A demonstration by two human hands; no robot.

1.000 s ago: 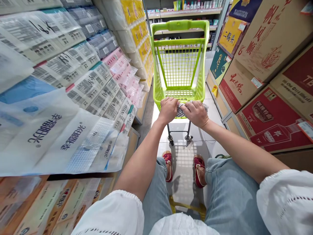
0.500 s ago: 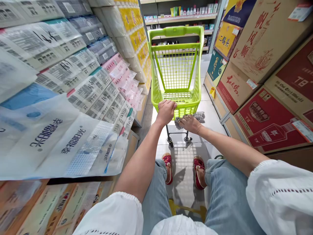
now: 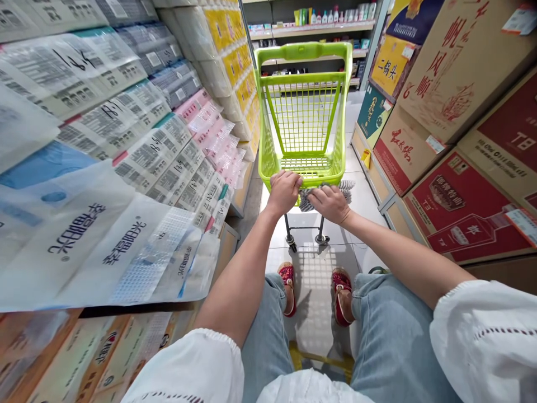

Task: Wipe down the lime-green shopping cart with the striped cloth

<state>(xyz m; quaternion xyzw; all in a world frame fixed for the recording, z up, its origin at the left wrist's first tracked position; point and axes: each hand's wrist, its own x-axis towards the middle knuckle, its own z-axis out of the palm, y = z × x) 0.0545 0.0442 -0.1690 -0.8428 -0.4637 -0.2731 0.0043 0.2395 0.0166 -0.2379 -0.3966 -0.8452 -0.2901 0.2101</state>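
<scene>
A bright green shopping cart stands straight ahead of me in the aisle, on black wheels. My left hand is closed over the cart's near edge, a little left of its middle. Just to the right, my right hand presses a grey-and-white striped cloth against the same edge, its fingers curled over the fabric. Part of the cloth bunches out on both sides of that hand; the rest lies hidden beneath it. The cart's basket shows bare green mesh.
Plastic-wrapped paper packs are stacked on the left, with yellow-and-white packs beyond. Cardboard cartons and red boxes line the right side. A shelf of bottles crosses the far end. My feet are on the tiled floor.
My right hand has moved slightly up along the cloth, closer to the cart's edge. The left hand keeps its place, and the view has shifted a little.
</scene>
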